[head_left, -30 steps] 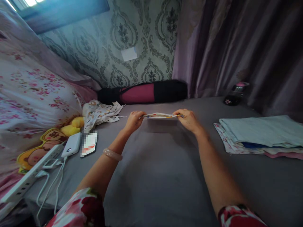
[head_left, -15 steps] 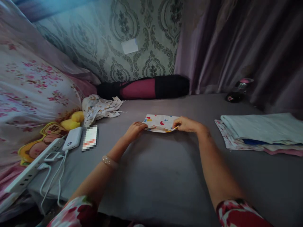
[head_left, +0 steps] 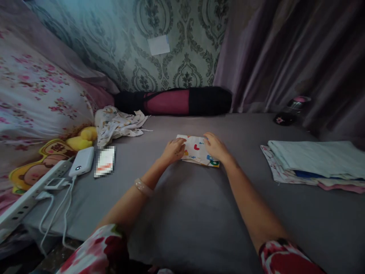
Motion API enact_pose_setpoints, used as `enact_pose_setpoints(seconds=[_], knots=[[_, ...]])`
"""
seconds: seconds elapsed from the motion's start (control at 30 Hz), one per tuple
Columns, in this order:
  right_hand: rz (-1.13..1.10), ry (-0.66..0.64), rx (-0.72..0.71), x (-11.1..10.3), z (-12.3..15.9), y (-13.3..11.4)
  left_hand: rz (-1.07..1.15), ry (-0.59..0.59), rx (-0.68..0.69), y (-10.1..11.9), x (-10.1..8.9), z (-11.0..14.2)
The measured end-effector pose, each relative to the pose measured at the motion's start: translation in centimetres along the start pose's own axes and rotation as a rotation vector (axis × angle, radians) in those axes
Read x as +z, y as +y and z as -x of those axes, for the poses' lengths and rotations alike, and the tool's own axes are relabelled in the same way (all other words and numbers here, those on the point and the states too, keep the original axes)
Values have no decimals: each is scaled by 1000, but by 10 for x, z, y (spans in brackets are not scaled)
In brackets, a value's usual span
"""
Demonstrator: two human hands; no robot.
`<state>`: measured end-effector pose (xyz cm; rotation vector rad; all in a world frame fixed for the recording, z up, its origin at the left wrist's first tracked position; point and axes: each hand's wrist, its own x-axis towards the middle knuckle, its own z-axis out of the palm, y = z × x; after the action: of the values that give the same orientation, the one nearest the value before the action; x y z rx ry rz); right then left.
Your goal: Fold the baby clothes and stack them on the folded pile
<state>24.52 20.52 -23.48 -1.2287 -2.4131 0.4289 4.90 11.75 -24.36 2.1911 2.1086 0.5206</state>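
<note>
A folded white cloth [head_left: 197,149] with red, blue and yellow prints lies on the grey bed sheet [head_left: 182,213] in front of me. My left hand [head_left: 174,149] rests on the left part of the cloth, its fingers stretched over the top. On the opposite side, my right hand [head_left: 216,146] lies on the right part with fingers extended and apart. Neither hand grips the fabric. A corner with green and yellow print peeks out beneath my right wrist.
Folded cloths [head_left: 313,158] are stacked at the right. Leftward lie a pixelated item [head_left: 105,161], a white power bank [head_left: 81,161], a power strip [head_left: 40,194] with cables, and crumpled cloth [head_left: 118,123]. A long black-and-maroon bag [head_left: 168,102] lies along the wall.
My hands have let go of the near edge, which has been folded over. They have moved onto the cloth's top, closer together. The view has shifted slightly.
</note>
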Motion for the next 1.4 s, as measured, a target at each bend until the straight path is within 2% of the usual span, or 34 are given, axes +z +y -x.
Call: enact_pose_setpoints(seconds=[0.07,0.17,0.33,0.5,0.67,0.77,0.83,0.93,1.0,1.13,1.4], knots=[[111,43,3,19,4,-11,-76,-4,33,13,12,-6],[210,12,-9,39,14,-17,-174,-39,40,19,31,-10],[252,-88,21,51,19,-9,-212,-43,51,11,50,-7],[258,-105,22,54,16,-5,-224,-78,44,10,50,-7],[253,-119,26,51,15,-6,-226,-62,91,15,36,-15],[215,-126,30,46,13,-6,-215,-87,70,17,27,-25],[198,-84,55,43,12,-5,-207,-46,42,15,26,-31],[236,26,126,41,12,-1,-195,38,16,7,33,-36],[263,44,185,42,11,4,-173,15,-17,0,40,-37],[277,-26,266,48,10,12,-130,-90,-97,-8,49,-37],[299,-92,311,51,8,13,-94,-90,-114,-10,53,-40]])
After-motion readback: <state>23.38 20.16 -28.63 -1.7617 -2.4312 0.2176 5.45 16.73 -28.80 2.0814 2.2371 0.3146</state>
